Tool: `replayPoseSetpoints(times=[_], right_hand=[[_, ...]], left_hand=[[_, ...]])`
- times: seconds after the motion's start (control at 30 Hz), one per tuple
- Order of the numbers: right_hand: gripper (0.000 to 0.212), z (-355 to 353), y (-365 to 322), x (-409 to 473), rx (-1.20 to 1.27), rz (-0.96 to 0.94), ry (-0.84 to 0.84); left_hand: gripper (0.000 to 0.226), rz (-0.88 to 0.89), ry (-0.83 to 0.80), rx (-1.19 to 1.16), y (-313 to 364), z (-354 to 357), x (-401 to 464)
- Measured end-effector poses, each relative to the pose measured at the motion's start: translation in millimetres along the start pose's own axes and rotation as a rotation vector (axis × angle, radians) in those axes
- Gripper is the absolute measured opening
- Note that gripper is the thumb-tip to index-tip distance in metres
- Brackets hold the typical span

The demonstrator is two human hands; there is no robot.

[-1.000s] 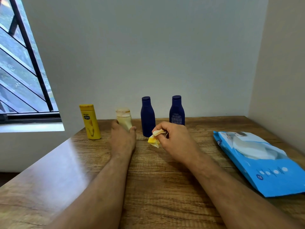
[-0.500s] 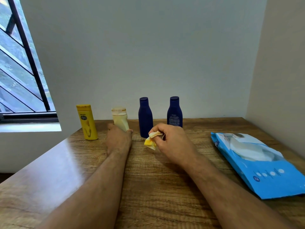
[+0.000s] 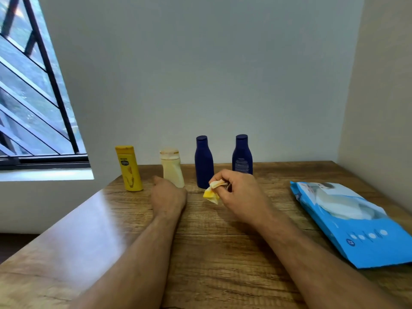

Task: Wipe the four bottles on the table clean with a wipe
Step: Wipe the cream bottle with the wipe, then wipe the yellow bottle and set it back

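Along the back edge of the wooden surface (image 3: 223,253), against the wall, stands a row of four bottles, all upright: a yellow bottle (image 3: 128,168) at the far left, a cream bottle (image 3: 172,168) next to it, then a first dark blue bottle (image 3: 203,162) and a second dark blue bottle (image 3: 242,155) with small print on its label. The four are set apart from one another. The left hand (image 3: 169,198) rests on the surface just in front of the cream bottle's base, back of the hand up; whether its fingers touch the bottle or curl at all cannot be told, so its grip is undetermined. The right hand (image 3: 239,194) sits before the two blue bottles, its grip clenched round a crumpled wipe (image 3: 213,191), pale with yellow staining, which protrudes toward the left from between thumb and fingers, near the first dark blue bottle's base. To the right, well apart from the bottles, a blue wipe packet (image 3: 356,221) lies flat on the surface. A barred window (image 3: 33,97) occupies the upper left.
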State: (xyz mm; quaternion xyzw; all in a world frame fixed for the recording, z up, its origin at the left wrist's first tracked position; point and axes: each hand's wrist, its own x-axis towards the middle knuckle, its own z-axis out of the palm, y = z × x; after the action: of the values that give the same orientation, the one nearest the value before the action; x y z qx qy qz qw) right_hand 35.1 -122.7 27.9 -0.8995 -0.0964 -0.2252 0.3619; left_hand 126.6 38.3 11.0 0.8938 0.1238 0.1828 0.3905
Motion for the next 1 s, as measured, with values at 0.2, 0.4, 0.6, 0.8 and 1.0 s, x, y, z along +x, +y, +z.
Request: replayPoseSetpoints(times=[0.2,0.4,0.6,0.8,1.0], right_hand=[[0.013,-0.4,-16.4,-2.2,0.047,-0.027,0.037],[0.014,19.2,-64.8,18.8,0.047,-0.132,-0.017],[0.014,65.3,-90.4,35.3,0.076,-0.148,-0.031],[0.015,100.6,-85.6,37.3,0.048,-0.103,-0.06],[0.014,106.0,-72.3,41.7,0.057,-0.08,-0.036]], left_hand=[[0.066,-0.014,-0.014,-0.144,-28.2,-35.6,1.0],[0.073,0.06,0.129,-0.298,-57.1,-67.9,26.1],[0.099,0.002,0.155,-0.341,-63.6,-64.4,56.0],[0.11,-0.057,0.181,-0.413,-73.0,-59.9,85.8],[0.11,0.012,0.14,-0.375,-70.6,-51.6,100.7]])
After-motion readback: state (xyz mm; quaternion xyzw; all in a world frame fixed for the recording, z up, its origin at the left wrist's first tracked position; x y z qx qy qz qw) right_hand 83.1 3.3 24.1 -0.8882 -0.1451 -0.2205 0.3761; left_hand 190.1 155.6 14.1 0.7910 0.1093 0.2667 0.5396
